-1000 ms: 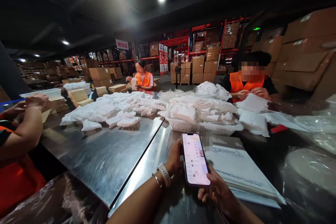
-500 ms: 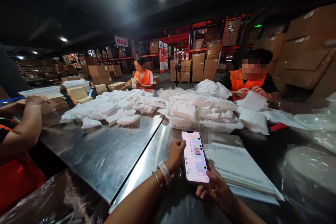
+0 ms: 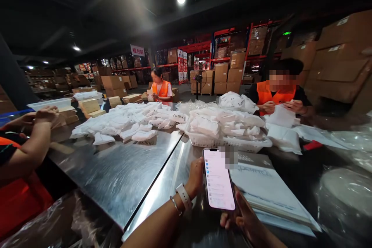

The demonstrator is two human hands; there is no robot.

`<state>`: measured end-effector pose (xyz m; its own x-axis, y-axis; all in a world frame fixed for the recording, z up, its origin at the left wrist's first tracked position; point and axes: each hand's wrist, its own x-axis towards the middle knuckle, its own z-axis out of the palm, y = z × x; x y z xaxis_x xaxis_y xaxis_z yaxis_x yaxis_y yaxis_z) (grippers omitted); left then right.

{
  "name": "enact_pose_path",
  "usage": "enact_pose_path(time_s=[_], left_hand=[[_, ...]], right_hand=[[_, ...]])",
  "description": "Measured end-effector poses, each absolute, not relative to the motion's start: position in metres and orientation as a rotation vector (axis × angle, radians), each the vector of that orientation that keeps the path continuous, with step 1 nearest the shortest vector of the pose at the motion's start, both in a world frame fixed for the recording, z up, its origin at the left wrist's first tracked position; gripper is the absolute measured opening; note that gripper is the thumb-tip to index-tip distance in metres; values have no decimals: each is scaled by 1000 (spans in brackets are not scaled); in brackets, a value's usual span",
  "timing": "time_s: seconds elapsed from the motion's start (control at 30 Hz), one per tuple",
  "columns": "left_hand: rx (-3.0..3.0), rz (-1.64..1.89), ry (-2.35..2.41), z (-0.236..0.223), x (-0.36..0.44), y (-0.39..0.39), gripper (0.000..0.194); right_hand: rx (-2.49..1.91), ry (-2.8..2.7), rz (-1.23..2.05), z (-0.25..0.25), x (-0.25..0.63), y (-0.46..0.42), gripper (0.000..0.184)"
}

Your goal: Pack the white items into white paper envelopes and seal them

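Observation:
A lit smartphone (image 3: 218, 186) is held upright and slightly tilted above the table, its screen showing a list with small icons. My left hand (image 3: 195, 174) grips its left edge; a white watch band and a silver bracelet circle that wrist. Around the lower right edge, my right hand (image 3: 243, 214) holds the phone too, its thumb beside the screen and its fingers curled underneath. Behind the phone, to the right, lies a stack of white printed bags (image 3: 267, 182). A white perforated basket (image 3: 247, 145) full of white packets (image 3: 205, 126) stands just beyond.
On the metal table (image 3: 122, 178), more white packets (image 3: 116, 118) lie heaped at the left. Co-workers in orange vests (image 3: 277, 92) sit across and at the left, one handling a white bag (image 3: 280, 116). Clear plastic (image 3: 345, 193) lies at right. Cartons (image 3: 112, 82) and racks stand behind.
The phone screen has changed from a chat with pictures to a plain list. My left thumb has moved off the screen to the phone's edge. The view has shifted slightly.

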<state>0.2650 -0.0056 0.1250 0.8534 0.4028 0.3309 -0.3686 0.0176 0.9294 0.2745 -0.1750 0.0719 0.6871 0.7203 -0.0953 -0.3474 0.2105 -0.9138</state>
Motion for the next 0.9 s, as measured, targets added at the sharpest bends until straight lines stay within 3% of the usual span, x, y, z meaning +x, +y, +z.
enact_pose_path(time_s=[0.13,0.43,0.67,0.9], left_hand=[[1467,619,20,130,262,-6,47],[1513,571,55,127,265,-4,45],[1549,566,25,128,263,-6,23],[1602,570,18,127,263,-5,20]], right_hand=[[-1104,-367,795,70,276,-176,118],[-1101,-351,814,76,273,-176,113],[-1079,-329,814,74,274,-176,111],[-1108,-309,821,75,273,-175,114]])
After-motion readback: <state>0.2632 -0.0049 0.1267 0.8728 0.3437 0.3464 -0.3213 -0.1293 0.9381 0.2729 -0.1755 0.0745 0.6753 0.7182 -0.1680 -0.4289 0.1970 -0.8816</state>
